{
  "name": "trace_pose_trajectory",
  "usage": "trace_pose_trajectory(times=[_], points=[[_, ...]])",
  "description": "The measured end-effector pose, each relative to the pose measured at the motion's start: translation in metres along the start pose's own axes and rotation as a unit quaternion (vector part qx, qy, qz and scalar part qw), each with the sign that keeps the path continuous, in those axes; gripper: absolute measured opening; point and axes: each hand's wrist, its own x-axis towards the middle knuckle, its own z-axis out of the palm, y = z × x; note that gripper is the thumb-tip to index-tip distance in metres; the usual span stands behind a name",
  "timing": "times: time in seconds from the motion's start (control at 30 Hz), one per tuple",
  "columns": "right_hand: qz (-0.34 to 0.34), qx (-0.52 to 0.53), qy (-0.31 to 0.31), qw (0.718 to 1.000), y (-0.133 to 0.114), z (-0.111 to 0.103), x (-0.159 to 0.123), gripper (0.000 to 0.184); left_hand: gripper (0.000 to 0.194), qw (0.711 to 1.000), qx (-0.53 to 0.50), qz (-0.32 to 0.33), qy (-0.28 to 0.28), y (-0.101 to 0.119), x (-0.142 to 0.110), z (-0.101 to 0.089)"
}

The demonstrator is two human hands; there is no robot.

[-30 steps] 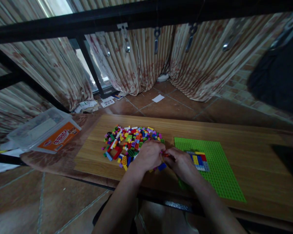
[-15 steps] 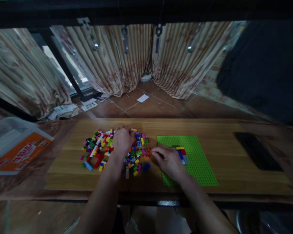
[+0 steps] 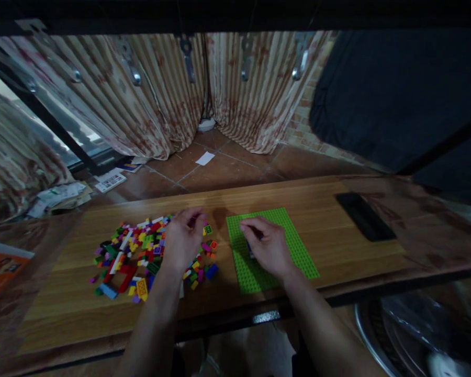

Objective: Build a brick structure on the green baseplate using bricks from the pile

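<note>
My left hand (image 3: 183,236) hovers over the right side of a loose pile of coloured toy bricks (image 3: 143,238). Its thumb and fingertips curl together, and whatever they hold is hidden. Over a green studded baseplate (image 3: 294,250) is my right hand (image 3: 270,245), fingers bent and thumb drawn in to a pinch. What it holds, if anything, does not show. Beneath its fingers a small part of some blue bricks (image 3: 251,251) on the baseplate is visible; the hand covers the rest.
A black phone-like slab (image 3: 364,215) lies on the wooden board (image 3: 317,196), right of the baseplate. An orange-labelled box (image 3: 3,264) stands at the left edge. Beyond the board are papers (image 3: 110,180) on the tiled floor and patterned curtains (image 3: 243,104).
My left hand has risen out of the brick pile and moved toward the baseplate. My right hand has shifted from the baseplate's left edge onto the bricks there. The view has turned right and tilted.
</note>
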Motion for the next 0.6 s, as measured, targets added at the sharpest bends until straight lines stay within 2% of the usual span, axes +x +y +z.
trace_pose_trajectory(times=[0.1,0.2,0.27,0.37,0.6], points=[[0.055,0.046,0.102,0.992,0.014,-0.013,0.007,0.016,0.026,0.982,-0.161,-0.021,-0.095,0.019,-0.023,0.03],[0.1,0.093,0.152,0.979,0.026,-0.023,0.011,0.018,0.022,0.958,-0.242,-0.056,-0.145,0.03,-0.038,0.054],[0.115,0.109,0.163,0.974,0.031,-0.028,0.012,0.018,0.019,0.952,-0.262,-0.067,-0.147,0.032,-0.042,0.064],[0.122,0.11,0.164,0.973,0.034,-0.034,0.012,0.018,0.012,0.957,-0.255,-0.059,-0.127,0.034,-0.042,0.071],[0.138,0.087,0.139,0.977,0.039,-0.041,0.011,0.016,0.01,0.981,-0.159,-0.007,-0.112,0.052,-0.037,0.083]])
